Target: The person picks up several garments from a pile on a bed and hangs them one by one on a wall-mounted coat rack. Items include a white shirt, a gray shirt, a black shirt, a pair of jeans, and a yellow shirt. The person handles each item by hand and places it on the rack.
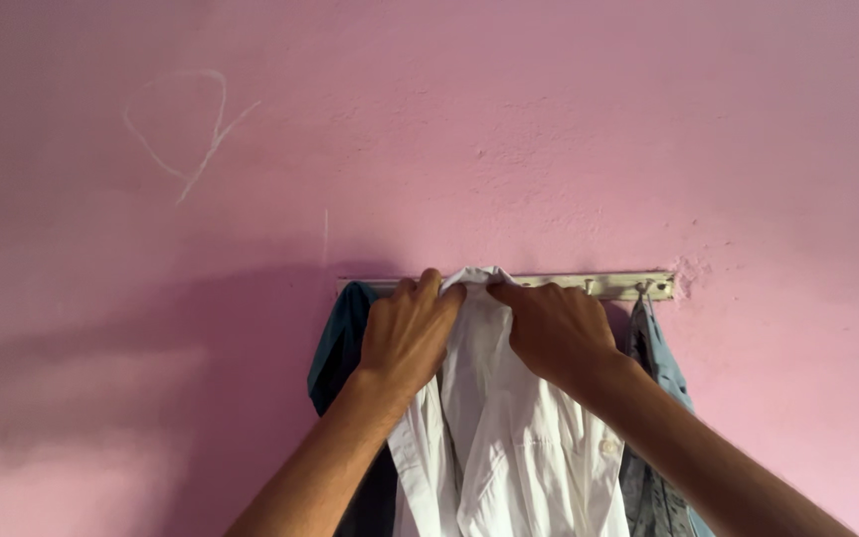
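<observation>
A pink plastered wall (pixel 569 129) fills your view, rough in texture, with a faint white chalk scrawl (pixel 191 124) high on the left and a chipped patch beside the right end of a metal hook rail (pixel 613 285) that is fixed across it. Your left hand (pixel 407 333) is closed over the top of a white shirt (pixel 509 428), fingers (pixel 428 286) curled over the collar right at the rail, thumb side facing the middle. Your right hand (pixel 557 333) mirrors it just beside, its fingertips pinching the same collar fabric from the other side, so both hands have hold of the shirt at its highest point and nearly meet there. The shirt hangs straight down from that spot against the wall, front open, a white button (pixel 608 447) showing low on its right panel, and its lower part runs out of the bottom of the view. Whether the collar sits on a hook you cannot tell, since your hands cover it. Behind your left wrist a dark teal garment (pixel 340 343) hangs from the left end of the rail, partly hidden by the shirt. To the right, a faded blue denim garment (pixel 660 368) hangs from a hook (pixel 640 289) near the rail's right end, your right forearm crossing in front of it.
</observation>
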